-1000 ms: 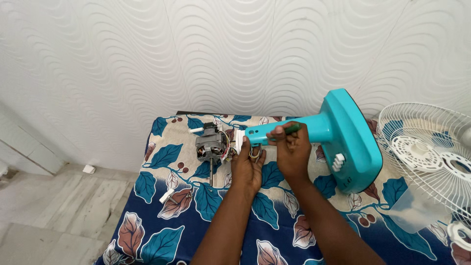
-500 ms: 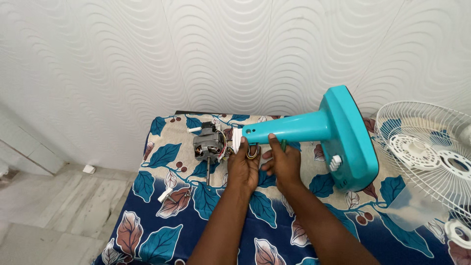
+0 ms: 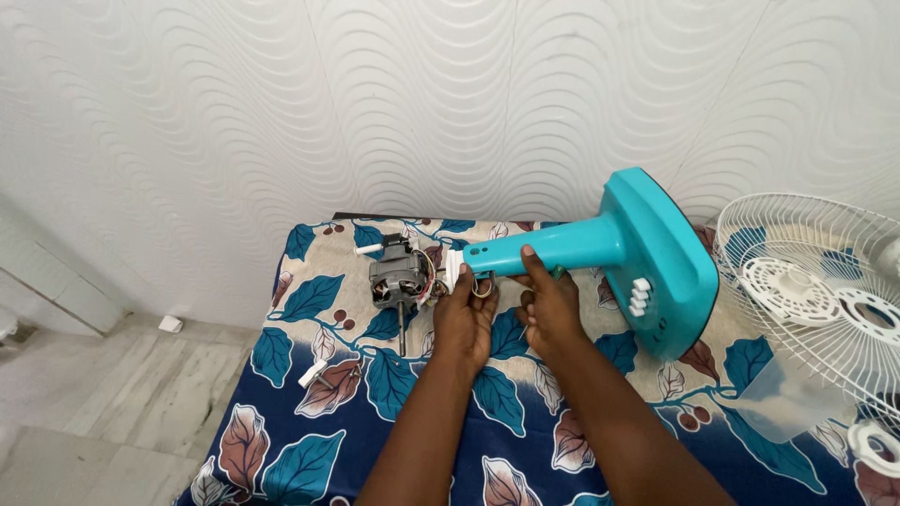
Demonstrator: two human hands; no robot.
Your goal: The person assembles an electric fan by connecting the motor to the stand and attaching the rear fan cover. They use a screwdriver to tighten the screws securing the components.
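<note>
Two hands (image 3: 466, 319) (image 3: 548, 307) grip one teal fan stand (image 3: 600, 245), fingers closed beside one motor (image 3: 398, 277).

— How are the arms placed?

— Both forearms reach forward from the bottom edge and converge, wrists close together.

— And the left hand (image 3: 463, 319)?

— Back of the hand up, fingers curled forward, its index finger stretched ahead.

— The right hand (image 3: 548, 309)?

— Just beside the left, knuckles up, index finger extended upward, the other fingers bent under.
</note>
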